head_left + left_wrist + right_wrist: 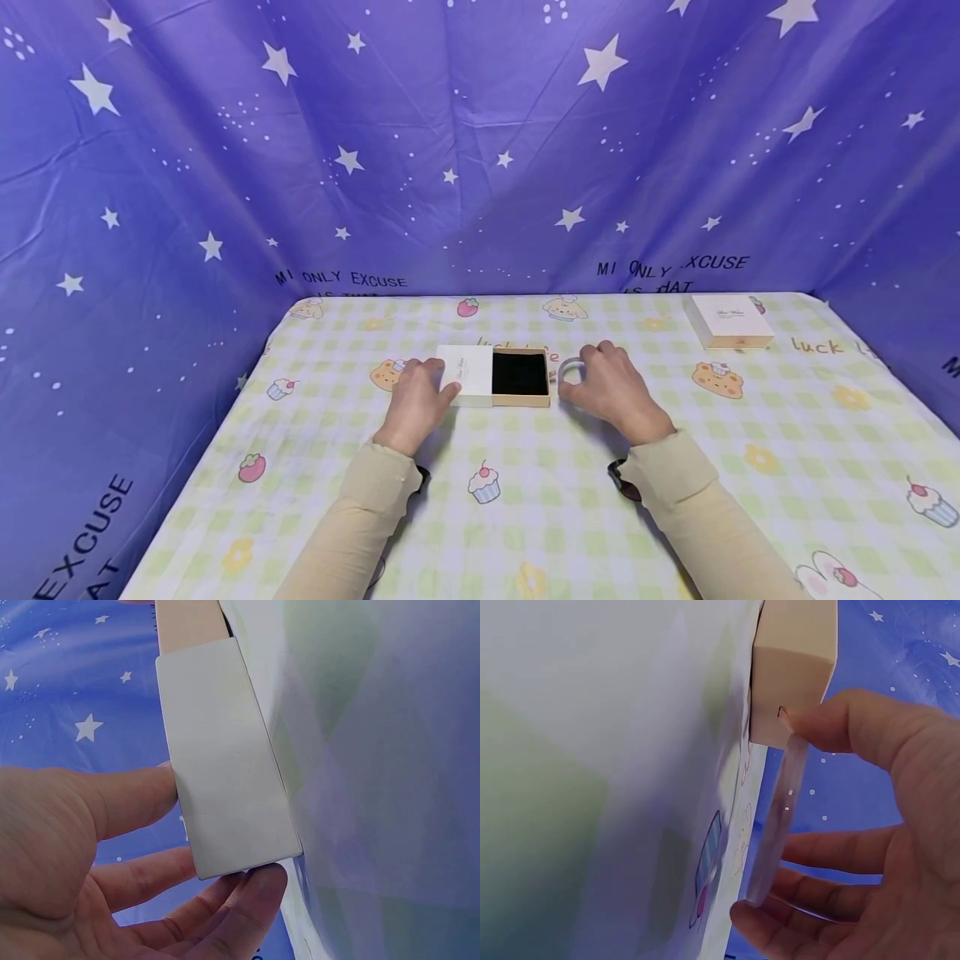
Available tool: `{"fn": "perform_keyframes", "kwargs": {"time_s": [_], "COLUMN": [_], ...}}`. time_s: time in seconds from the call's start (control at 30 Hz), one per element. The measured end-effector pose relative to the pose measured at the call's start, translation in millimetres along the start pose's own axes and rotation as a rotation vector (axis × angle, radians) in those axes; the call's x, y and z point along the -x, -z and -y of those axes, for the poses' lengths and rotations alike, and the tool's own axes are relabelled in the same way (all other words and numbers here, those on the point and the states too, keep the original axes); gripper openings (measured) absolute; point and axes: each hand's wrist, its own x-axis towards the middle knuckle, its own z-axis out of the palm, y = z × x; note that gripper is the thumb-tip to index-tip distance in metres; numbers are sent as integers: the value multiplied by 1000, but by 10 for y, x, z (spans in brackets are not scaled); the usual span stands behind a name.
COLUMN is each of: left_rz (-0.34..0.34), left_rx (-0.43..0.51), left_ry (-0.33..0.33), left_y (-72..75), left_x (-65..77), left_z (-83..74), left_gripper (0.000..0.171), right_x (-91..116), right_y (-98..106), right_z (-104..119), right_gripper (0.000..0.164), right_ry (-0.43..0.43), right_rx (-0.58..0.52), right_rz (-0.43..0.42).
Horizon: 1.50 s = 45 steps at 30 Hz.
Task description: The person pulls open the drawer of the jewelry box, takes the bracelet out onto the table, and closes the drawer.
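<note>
Bangle (778, 817), pale and ring-shaped, is in the right hand (611, 392), pinched on edge between thumb and fingers just beside the tray end of the opened box (468, 371). The left hand (416, 396) grips that box by its white sleeve (467, 392), thumb on one side and fingers at the end away from the tray. So both hands are grasping something; neither is released.

As for progress, the tray (521, 401) is drawn partly out of the sleeve, so the opening appears to be done at least in part. The bangle is outside the opened box, and the sleeve is not closed over the tray. With box and bangle both in hand, this looks like a middle stage; bringing the sleeve and tray back together remains undone.

The visible part of the tray shows only a black lining (519, 372), with nothing seen on it; the portion under the sleeve is hidden. Beyond the right hand, to the right of the opened box and farther back on the surface (562, 517), a second box (727, 321) stands apart. It looks closed, so its contents cannot be told. Behind the opened box, past the surface's far edge, hangs a starry purple curtain (465, 125)
</note>
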Motion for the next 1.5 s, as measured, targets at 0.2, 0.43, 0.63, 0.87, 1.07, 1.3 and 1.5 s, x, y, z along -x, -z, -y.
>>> {"fn": "perform_keyframes", "kwargs": {"time_s": [0.2,0.43,0.63,0.87,1.07,1.3,1.5], "left_rz": [3,7,11,11,10,6,5], "left_rx": [4,10,16,25,22,19,19], "left_ry": [1,15,30,37,26,29,30], "left_y": [10,8,1,-1,6,13,13], "left_x": [6,2,12,10,7,9,9], "left_z": [-1,1,-12,-18,-14,-16,-11], "left_gripper": [43,44,44,44,44,44,44], "right_x": [-41,-79,-86,-107,-132,-153,-157], "right_y": [31,58,57,88,102,72,66], "right_z": [14,47,74,96,97,79,66], "right_gripper": [41,40,43,43,38,40,40], "right_ry": [-3,-32,-56,-87,-106,-109,-107], "right_rx": [4,16,14,15,4,11,17], "right_rz": [39,87,105,138,158,165,166]}}
